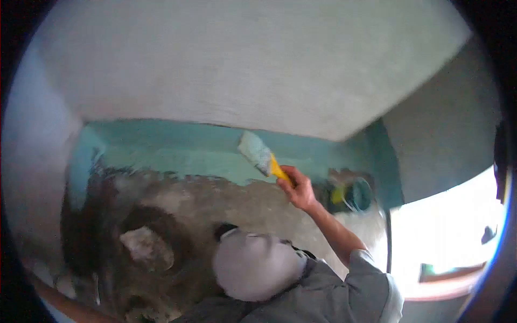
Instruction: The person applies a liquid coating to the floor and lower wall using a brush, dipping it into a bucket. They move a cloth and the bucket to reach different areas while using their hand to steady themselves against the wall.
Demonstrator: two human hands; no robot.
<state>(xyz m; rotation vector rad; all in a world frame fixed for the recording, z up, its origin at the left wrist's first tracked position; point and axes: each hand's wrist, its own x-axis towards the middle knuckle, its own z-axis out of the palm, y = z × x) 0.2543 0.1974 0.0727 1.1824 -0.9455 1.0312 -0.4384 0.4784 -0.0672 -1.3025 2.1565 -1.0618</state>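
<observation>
My right hand (297,187) is closed around the yellow handle of a wide paintbrush (257,153). The brush's bristles are coated in pale green and lie against the teal-green band (177,153) along the base of the wall. Only part of my left forearm (72,308) shows at the lower left edge; the hand itself is out of view.
A bucket (360,195) with a wire handle stands on the floor at the right, beside something yellow-green. A pale lump (145,245) lies on the dark, stained floor (188,202) at the left. Bright light enters through an opening (436,231).
</observation>
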